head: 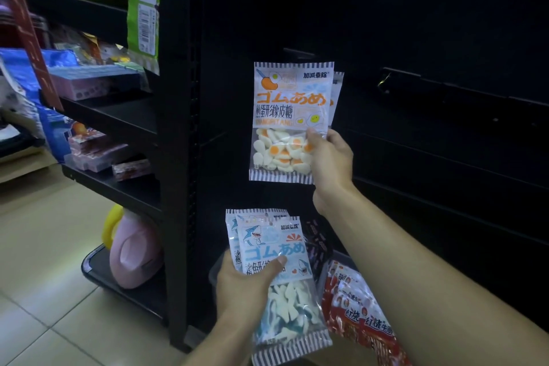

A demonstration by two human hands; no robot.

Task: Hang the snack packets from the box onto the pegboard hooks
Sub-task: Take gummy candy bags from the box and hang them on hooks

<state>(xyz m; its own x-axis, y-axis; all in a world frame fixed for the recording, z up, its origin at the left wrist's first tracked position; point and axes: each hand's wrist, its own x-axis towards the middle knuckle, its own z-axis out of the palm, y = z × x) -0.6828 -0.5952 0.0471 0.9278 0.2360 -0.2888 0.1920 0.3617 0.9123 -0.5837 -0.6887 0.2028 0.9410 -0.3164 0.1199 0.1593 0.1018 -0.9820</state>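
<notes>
Side shelves (118,116): black shelves stood on the far left, with pink and red packs lying on them.
Green bag (142,6): it hung high up at the end of the side shelves.
Pink bottle (133,249): it sat low down on a dark tray by the floor, with something yellow behind it.
Left hand (240,285): it was low, and its fingers and thumb were curled around the shark packets.
Shark packets (279,270): two blue and white packets were held together, one in front of the other. White and blue candy showed in the clear part.
Egg packets (289,119): they were up against the dark pegboard, one in front and one peeking out behind it on the right. I could not see the hook.
Pegboard (416,38): it was black and very dark.
Right hand (329,157): it was raised above the left hand, away from it, and pinched the right edge of the front egg packet.
Red packets (356,312): they lay low down on the right, under the right arm.
Box (215,273): only a dark edge showed behind the left hand.
</notes>
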